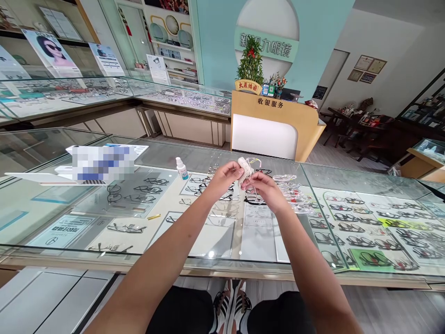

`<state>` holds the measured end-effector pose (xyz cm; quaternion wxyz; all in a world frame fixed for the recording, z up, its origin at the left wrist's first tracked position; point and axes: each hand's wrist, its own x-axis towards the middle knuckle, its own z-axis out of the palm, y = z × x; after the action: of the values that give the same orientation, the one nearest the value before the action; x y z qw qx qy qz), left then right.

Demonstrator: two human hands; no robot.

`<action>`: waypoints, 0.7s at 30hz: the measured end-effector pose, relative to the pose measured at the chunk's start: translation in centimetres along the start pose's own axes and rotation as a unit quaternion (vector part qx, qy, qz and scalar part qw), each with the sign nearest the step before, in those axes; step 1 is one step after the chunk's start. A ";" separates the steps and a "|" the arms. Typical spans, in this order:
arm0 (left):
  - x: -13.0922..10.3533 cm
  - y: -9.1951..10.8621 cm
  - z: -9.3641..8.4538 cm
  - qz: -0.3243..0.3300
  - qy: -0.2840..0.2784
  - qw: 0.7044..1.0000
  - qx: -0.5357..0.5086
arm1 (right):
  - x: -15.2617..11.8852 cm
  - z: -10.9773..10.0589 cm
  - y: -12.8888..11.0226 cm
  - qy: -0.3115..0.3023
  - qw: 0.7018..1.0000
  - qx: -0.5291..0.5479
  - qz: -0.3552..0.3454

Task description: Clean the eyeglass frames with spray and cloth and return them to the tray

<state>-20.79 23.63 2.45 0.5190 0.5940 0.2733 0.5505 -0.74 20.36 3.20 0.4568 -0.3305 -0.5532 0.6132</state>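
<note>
Over the glass counter, my left hand (pixel 229 175) is closed, pinching a bunched white cloth (pixel 244 168). Against the cloth, my right hand (pixel 263 185) is closed too, its fingers around what looks like a thin, light-rimmed pair of glasses (pixel 256 161). Cloth and fingers hide most of that frame. A small white spray bottle (pixel 181 168) with a blue-green base stands left of my hands. Dark-framed glasses (pixel 200 188) lie about below my left hand. To the right of my right hand are several clear-framed glasses (pixel 287 190).
The glass display counter (pixel 208 260) runs across in front of me. An opened white box (pixel 62 175) stands at its left, partly blurred. A yellow stick-like item (pixel 154 216) lies nearer. Rows of glasses (pixel 354 227) fill the right section. Beyond stands a wooden cashier desk (pixel 278 109).
</note>
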 end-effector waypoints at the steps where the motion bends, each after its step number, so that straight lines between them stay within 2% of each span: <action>1: 0.0 -0.1 0.0 0.002 0.010 1.000 0.001 | 0.0 0.0 0.1 -0.004 1.000 -0.001 0.000; 6: 0.1 -0.5 0.1 -0.033 0.031 0.998 -0.031 | 0.0 0.1 0.3 -0.025 1.000 -0.005 -0.014; 11: 0.0 -0.5 -0.1 -0.063 -0.014 0.997 -0.042 | -0.1 0.1 0.2 -0.033 0.999 -0.013 -0.023; 16: -0.2 -0.2 0.1 -0.076 -0.071 0.990 -0.100 | -0.1 0.3 0.0 -0.037 0.999 -0.015 -0.022; 21: -0.3 0.6 0.7 -0.069 -0.079 0.984 -0.145 | 0.0 0.5 0.2 -0.036 0.999 0.024 0.005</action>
<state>-20.32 22.98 2.95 0.6563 0.5339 0.1886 0.4987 -1.18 20.14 3.10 0.4408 -0.3002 -0.5530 0.6401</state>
